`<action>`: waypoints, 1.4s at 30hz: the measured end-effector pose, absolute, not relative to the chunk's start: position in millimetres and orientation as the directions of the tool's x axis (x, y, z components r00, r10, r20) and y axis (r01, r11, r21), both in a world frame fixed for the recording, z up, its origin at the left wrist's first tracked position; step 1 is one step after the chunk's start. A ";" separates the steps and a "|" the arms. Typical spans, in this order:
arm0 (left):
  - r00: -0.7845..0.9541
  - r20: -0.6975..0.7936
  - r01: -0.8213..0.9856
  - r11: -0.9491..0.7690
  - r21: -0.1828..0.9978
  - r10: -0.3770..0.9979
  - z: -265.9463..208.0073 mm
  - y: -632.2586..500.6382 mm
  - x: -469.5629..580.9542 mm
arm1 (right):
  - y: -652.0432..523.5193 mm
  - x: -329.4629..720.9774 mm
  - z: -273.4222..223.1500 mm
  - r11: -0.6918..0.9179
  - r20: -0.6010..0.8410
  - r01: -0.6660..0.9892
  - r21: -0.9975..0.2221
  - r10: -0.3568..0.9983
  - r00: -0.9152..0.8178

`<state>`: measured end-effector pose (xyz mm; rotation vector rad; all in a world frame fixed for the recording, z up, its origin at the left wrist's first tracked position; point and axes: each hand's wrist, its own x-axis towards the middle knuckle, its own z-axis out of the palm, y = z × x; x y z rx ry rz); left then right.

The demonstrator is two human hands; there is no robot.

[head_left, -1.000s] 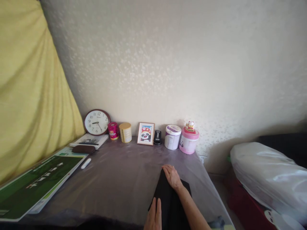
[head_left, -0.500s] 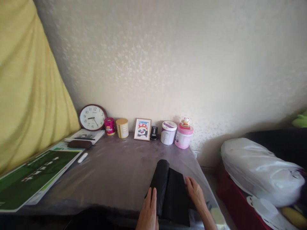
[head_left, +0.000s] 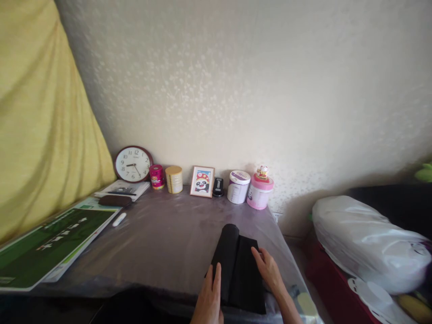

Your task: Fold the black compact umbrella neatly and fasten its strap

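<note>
A roll of thin black sheet material point(head_left: 225, 252), perhaps plastic or cloth, lies near the table's front right, with a flat flap spread to its right. My left hand point(head_left: 209, 292) grips the roll's near left side, two fingers stretched along it and the thumb mostly hidden. At the flap's right edge, my right hand point(head_left: 269, 269) pinches the material between thumb and fingers. The sheet's exact kind does not show.
Along the wall stand a clock point(head_left: 133, 164), a pink can point(head_left: 156, 177), a yellow can point(head_left: 174, 180), a panda picture point(head_left: 202, 182) and two lidded tubs point(head_left: 238, 188). Green boards point(head_left: 57, 245) lie left. A white plastic bag point(head_left: 367, 238) sits beyond the right edge.
My right hand has shifted left and slightly up along the flap's edge, so the flap looks narrower. My left hand stays at the roll. The whole view has shifted slightly.
</note>
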<state>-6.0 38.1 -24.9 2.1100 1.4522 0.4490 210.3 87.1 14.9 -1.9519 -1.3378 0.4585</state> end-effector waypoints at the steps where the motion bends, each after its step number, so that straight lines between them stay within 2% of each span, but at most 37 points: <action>1: 0.359 -0.029 0.755 -0.272 0.597 0.933 -25.2 37.9 -5.5 | 90.6 210.9 13.4 -0.204 0.118 0.672 -0.712 0.909 0.400; 8: 0.364 -0.043 0.753 -0.267 0.602 0.930 -22.5 37.6 -4.8 | 102.7 225.0 -4.6 -0.208 0.192 0.767 -0.608 0.898 0.395; 16: 0.352 -0.129 0.763 -0.205 0.613 0.927 -4.3 35.5 -5.0 | 103.4 218.6 4.2 -0.124 0.189 0.658 -0.742 0.904 0.384; 21: 0.349 -0.101 0.756 -0.216 0.618 0.932 -4.7 33.0 -6.2 | 106.1 204.2 25.8 -0.062 0.149 0.527 -0.848 0.925 0.349; 26: 0.340 -0.059 0.769 -0.242 0.591 0.938 -13.3 34.1 -4.4 | 115.9 181.3 47.4 -0.023 0.158 0.518 -0.855 0.940 0.303; 31: 0.329 -0.080 0.789 -0.227 0.571 0.941 -15.1 36.6 -2.5 | 134.5 157.2 45.5 0.019 0.226 0.562 -0.827 0.926 0.302; 37: 0.335 -0.113 0.822 -0.231 0.521 0.936 -23.1 42.4 -0.5 | 148.3 135.0 35.2 -0.084 0.131 0.551 -0.830 0.932 0.338; 42: 0.355 -0.112 0.843 -0.266 0.467 0.928 -26.2 46.0 2.3 | 147.4 123.8 35.5 -0.138 -0.025 0.469 -0.872 0.971 0.239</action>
